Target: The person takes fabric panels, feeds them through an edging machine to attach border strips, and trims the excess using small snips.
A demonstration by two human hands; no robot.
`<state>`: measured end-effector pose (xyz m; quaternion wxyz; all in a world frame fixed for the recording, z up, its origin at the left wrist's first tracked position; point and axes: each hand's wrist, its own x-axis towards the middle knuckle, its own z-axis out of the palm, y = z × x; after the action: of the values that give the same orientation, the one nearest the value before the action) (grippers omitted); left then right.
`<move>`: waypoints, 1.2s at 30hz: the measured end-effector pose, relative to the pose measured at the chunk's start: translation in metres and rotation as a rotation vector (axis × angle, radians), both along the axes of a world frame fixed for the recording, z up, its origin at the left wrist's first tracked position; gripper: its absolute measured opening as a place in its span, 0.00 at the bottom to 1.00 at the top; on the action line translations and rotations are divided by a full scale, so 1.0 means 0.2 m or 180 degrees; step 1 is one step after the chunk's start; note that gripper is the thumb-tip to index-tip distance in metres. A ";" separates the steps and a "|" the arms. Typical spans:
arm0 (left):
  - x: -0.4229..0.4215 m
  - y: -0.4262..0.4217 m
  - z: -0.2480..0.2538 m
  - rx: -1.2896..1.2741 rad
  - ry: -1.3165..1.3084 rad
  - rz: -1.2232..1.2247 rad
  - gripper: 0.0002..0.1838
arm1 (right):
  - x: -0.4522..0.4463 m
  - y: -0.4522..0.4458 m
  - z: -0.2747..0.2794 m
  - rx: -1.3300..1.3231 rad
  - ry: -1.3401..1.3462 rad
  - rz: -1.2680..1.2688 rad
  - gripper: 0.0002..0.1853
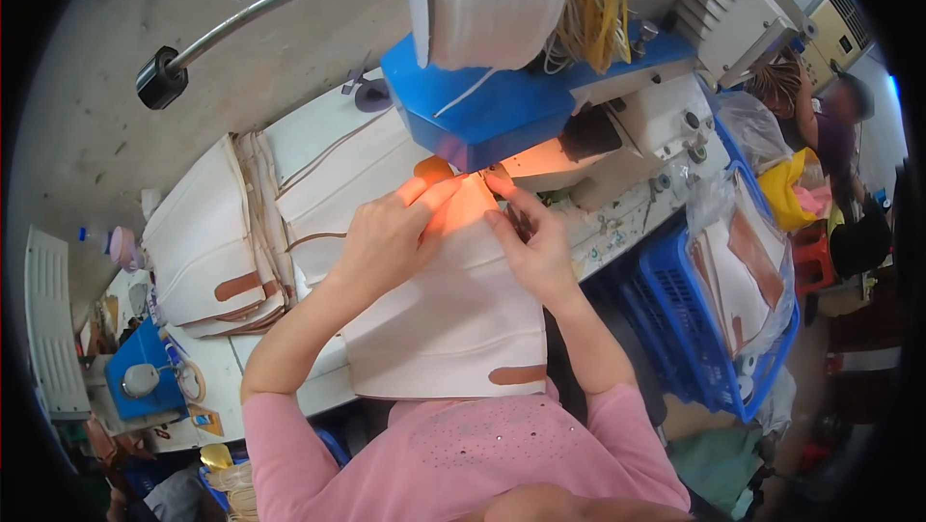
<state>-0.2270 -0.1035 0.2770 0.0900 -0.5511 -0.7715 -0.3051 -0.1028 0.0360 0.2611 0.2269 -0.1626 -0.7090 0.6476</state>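
- Head view: a pale panel (449, 310) is lying under the blue machine head (482, 112), its broad lower part reaching toward the pink shirt (463, 454); a brown patch (518, 375) is showing near its lower right corner.
- Left hand (391, 237): fingers are reaching forward together and bearing on the panel's upper left part, beside the orange-lit spot. Thumb is hidden, so whether it is pinching cannot be told.
- Right hand (535, 247): thumb and forefinger are forming a narrow gap at the panel's upper right edge. Cannot tell whether they are closing on the material.
- Weight, judged: the panel is looking light; its size, more than its load, is calling for two hands.
- Stiffness, judged: it is appearing thin and leather-like, bending softly but holding a fairly flat sheet. Sharp folding is likely risking a crease.
- Surface, judged: the pale face is looking smooth, possibly sliding under light fingertips; it is also seeming prone to marks.
- Grip, judged: flat fingers near the left side and a light pinch on the right edge are suiting it, with fingertips staying clear of the lit working spot. For lifting, opposite side edges are offering the better hold, limiting sag.
- Surroundings: a stack of similar panels (207, 242) is standing on the counter (622, 228) to the left; a blue crate (666, 329) is holding more pieces to the right.
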 end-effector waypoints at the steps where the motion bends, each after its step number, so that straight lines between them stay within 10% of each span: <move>1: 0.00 0.01 0.01 0.0006 -0.0030 0.0030 0.19 | 0.00 0.01 0.00 0.0018 -0.0065 0.0032 0.19; 36: -0.03 0.05 0.10 -0.0334 0.0282 0.0203 0.10 | -0.06 0.04 0.02 -0.0119 -0.0226 -0.0011 0.17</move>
<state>-0.2339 -0.0942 0.2961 0.1047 -0.5431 -0.7988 -0.2365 -0.1151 0.0440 0.2660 0.1997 -0.1909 -0.7041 0.6542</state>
